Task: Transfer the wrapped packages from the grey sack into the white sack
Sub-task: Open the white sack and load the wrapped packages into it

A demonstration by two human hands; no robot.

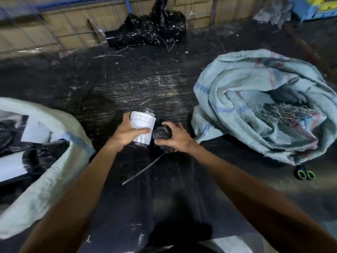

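Package (144,127) clamped in left hand (125,131), right hand (175,136) gripping its dark end; white sack (54,172) lies leftward.

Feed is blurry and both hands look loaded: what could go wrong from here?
1. The left hand holds the white-labelled black wrapped package with fingers over one side only; it may slip.
2. The right hand pinches the small black plastic-wrapped bundle between both sacks; a drop lands on the dark littered floor.
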